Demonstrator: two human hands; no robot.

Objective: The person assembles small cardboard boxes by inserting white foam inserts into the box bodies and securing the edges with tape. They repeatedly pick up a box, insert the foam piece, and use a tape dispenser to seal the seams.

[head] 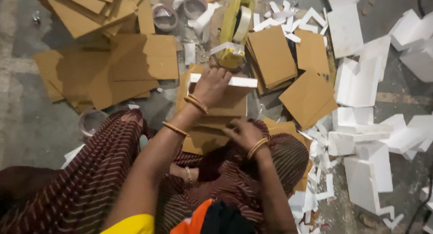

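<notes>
My left hand (211, 84) reaches forward and rests its fingers on a white foam frame strip (241, 81) that lies over a brown cardboard sheet (228, 104). My right hand (243, 132) presses down on the near part of the cardboard stack (203, 139) over my lap. Just beyond the left hand stands a yellow tape dispenser (234, 29) with a roll of clear tape. Both wrists wear gold bangles.
Stacks of brown cardboard sheets (273, 56) lie ahead, more at upper left (90, 8). White foam blocks (361, 80) and scraps (315, 189) litter the grey floor at right. Tape rolls (164, 16) sit at the back; another roll (90, 121) is by my knee.
</notes>
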